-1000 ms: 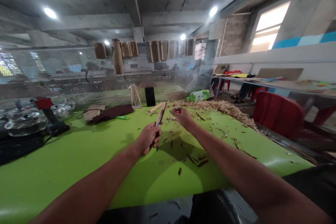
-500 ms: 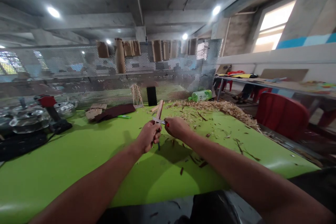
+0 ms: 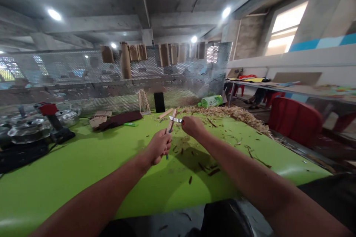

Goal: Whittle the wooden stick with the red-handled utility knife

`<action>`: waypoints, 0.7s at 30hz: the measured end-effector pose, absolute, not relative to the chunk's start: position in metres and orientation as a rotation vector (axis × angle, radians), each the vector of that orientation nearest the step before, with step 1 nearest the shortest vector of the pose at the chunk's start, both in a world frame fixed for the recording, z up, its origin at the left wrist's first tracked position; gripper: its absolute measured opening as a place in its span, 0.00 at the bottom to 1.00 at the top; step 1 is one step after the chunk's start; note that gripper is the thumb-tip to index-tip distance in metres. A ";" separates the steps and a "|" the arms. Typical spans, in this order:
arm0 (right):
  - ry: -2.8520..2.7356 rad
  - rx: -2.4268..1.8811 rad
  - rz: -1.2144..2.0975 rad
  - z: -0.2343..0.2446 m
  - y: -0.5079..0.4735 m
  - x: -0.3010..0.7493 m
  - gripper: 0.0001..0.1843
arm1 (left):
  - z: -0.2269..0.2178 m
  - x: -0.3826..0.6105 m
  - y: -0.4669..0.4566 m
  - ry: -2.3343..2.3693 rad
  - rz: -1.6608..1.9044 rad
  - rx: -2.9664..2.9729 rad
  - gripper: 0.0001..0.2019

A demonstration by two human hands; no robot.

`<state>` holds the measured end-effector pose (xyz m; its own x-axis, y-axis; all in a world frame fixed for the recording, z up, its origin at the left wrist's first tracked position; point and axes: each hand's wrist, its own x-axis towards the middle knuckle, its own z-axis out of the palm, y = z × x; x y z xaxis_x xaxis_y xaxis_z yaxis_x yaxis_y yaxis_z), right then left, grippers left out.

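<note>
My left hand point(image 3: 160, 146) is closed round the lower part of a narrow wooden stick point(image 3: 170, 125), which points up and away from me. A short bluish end shows below the fist. In my closed right hand point(image 3: 194, 126) is a carving knife point(image 3: 176, 120), its handle mostly hidden by the fingers, with a bit of red showing. The knife's blade lies across the upper part of the stick. Both hands are above the green tabletop point(image 3: 111, 177). Dark and pale wood shavings point(image 3: 205, 166) are scattered beneath and to the right of my right hand.
Against the perforated metal screen point(image 3: 111, 96) stand a black phone-like slab point(image 3: 159, 102) and a green plastic bottle point(image 3: 211, 100) on its side. Shavings are heaped point(image 3: 244, 114) at the right edge. Metal pots point(image 3: 25, 129) and a red-and-black tool point(image 3: 50, 113) are at left; a red chair point(image 3: 294, 120) stands right.
The knife and my right hand have moved away along the stick, from close to my left fist to near its upper end. My left hand has dropped slightly, still gripping the stick.
</note>
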<state>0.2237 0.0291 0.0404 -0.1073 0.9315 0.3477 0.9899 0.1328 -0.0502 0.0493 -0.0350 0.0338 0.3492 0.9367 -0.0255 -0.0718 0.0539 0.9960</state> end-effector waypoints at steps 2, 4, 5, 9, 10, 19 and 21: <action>-2.086 -1.869 -0.264 0.040 0.039 0.229 0.19 | 0.032 0.049 -0.036 0.908 0.941 1.256 0.11; -1.992 -1.925 -0.158 0.040 0.050 0.245 0.18 | 0.031 0.050 -0.042 0.931 0.925 1.264 0.12; -1.908 -1.978 -0.084 0.041 0.056 0.257 0.18 | 0.030 0.051 -0.046 0.935 0.894 1.289 0.12; -1.538 -2.234 0.160 0.041 0.070 0.326 0.19 | 0.029 0.054 -0.060 0.845 0.763 1.361 0.15; -1.496 -2.253 0.162 0.041 0.071 0.339 0.20 | 0.030 0.054 -0.059 0.836 0.791 1.341 0.16; -1.640 -1.837 0.051 0.043 0.059 0.272 0.18 | 0.031 0.043 -0.036 0.692 0.960 1.020 0.16; -1.693 -1.778 0.124 0.042 0.052 0.257 0.17 | 0.033 0.043 -0.038 0.660 0.969 0.979 0.16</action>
<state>0.2575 0.0517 0.0416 0.1532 0.9163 0.3700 0.8526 0.0668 -0.5183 0.0435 -0.0384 0.0328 0.4363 0.8987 -0.0431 -0.3685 0.2222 0.9027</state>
